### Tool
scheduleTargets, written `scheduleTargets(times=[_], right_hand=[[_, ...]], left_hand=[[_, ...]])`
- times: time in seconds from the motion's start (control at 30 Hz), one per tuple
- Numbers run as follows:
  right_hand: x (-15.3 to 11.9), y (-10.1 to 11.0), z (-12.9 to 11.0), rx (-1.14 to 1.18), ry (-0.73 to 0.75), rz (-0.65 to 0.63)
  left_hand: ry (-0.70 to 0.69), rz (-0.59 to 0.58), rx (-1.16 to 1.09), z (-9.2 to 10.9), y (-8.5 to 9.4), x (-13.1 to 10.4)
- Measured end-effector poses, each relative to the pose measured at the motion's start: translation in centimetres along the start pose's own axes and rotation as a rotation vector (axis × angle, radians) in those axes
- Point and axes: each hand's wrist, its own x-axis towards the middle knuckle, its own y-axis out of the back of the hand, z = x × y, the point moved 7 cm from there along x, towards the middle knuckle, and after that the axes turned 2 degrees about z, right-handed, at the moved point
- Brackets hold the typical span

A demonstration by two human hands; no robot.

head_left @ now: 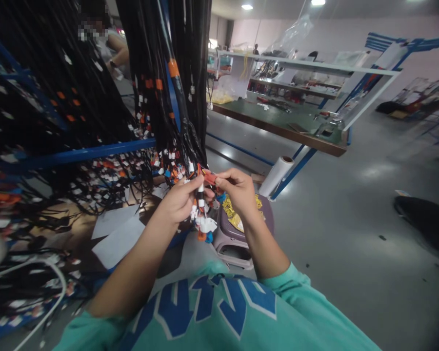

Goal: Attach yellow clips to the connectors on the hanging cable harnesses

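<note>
A red-orange connector [209,178] sits between my two hands at the lower end of a black wire harness [190,131]. The fingertips of my right hand [238,189] pinch its right side. With thumb and fingers closed, my left hand [181,199] grips the wires at the connector's left side; the exact grip is partly hidden. Below my hands dangle white connectors [207,224] and a blue connector [209,237] on the harness's branches. Orange tape [173,68] wraps the harness higher up.
Many harnesses hang from a blue rack [95,151] at left. A stool [227,229] bears small yellow parts [258,202]. Behind it are a white roll [277,176] and a green-topped workbench [263,114]. Papers [119,239] lie lower left. Another person [115,46] stands behind the rack.
</note>
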Motion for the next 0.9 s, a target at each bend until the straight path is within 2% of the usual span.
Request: scheduleTargets(times=[0.13, 0.2, 0.27, 0.37, 0.5, 0.57, 0.7, 0.77, 0.9], right_hand=[[0.6, 1.8, -0.7, -0.097, 0.046, 0.072], [0.7, 1.5, -1.7, -0.230, 0.129, 0.042], [0.7, 0.0, -2.9, -0.343, 0.248, -0.052], [0.8, -3.0, -4.0, -0.442, 0.389, -0.264], [1.6, -5.3, -4.2, -0.505, 0.442, -0.489], [1.9, -5.4, -4.3, -0.494, 0.436, -0.535], [2.5, -4.5, -4.3, -0.387, 0.395, -0.501], [2.8, -3.9, -4.0, -0.294, 0.364, -0.456], [3.4, -3.0, -2.5, -0.149, 0.233, -0.329]], left_hand=[[0.006, 0.033, 0.012, 0.3, 0.5, -0.4], [-0.040, 0.022, 0.075, 0.5, 0.6, -0.4], [-0.115, -0.001, 0.157, 0.7, 0.5, -0.4], [-0.212, -0.015, 0.254, 0.9, 0.2, -0.6], [-0.312, -0.017, 0.275, 1.8, 0.3, -1.5], [-0.269, -0.057, 0.261, 1.9, 0.5, -2.0], [-0.067, -0.181, 0.148, 1.0, 0.8, -2.6], [-0.051, -0.216, 0.064, 0.9, 0.9, -2.8], [-0.039, -0.170, 0.005, 0.5, 2.2, -2.5]])
